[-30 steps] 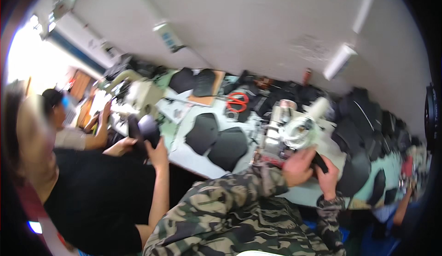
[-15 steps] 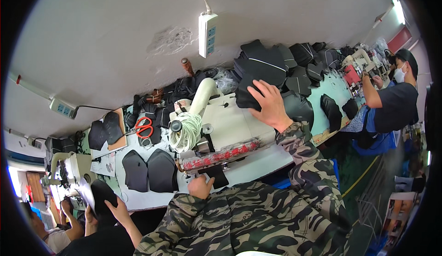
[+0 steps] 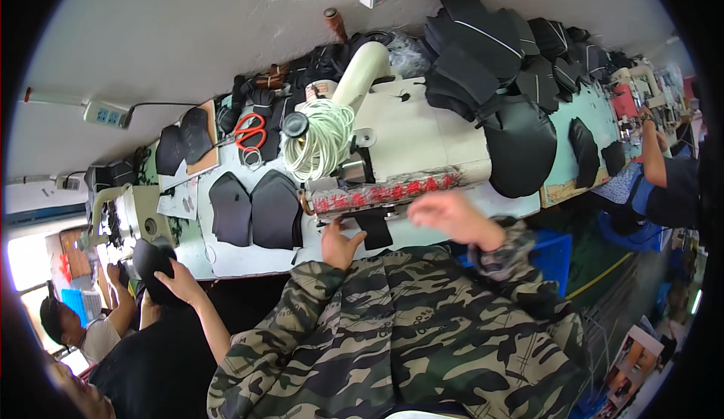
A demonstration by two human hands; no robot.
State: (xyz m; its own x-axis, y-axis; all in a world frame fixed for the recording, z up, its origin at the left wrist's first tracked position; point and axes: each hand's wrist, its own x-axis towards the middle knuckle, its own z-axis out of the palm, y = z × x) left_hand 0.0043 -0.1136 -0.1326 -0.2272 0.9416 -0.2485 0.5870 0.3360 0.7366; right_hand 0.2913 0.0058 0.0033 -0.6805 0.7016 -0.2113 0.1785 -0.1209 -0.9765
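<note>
While R hand [image 3: 451,217] is blurred (fingers' state can't be told), blk piece [image 3: 375,230] is seen just rt of nearer L hand [image 3: 341,247], thumb/fingers apart.

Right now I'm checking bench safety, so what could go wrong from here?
The left hand is right by the left end of the sewing machine; it could get caught if the sewing machine ran. The black panels piled unevenly by its right end might slide. The coiled pale cord on the sewing machine could slip toward that hand.
</note>
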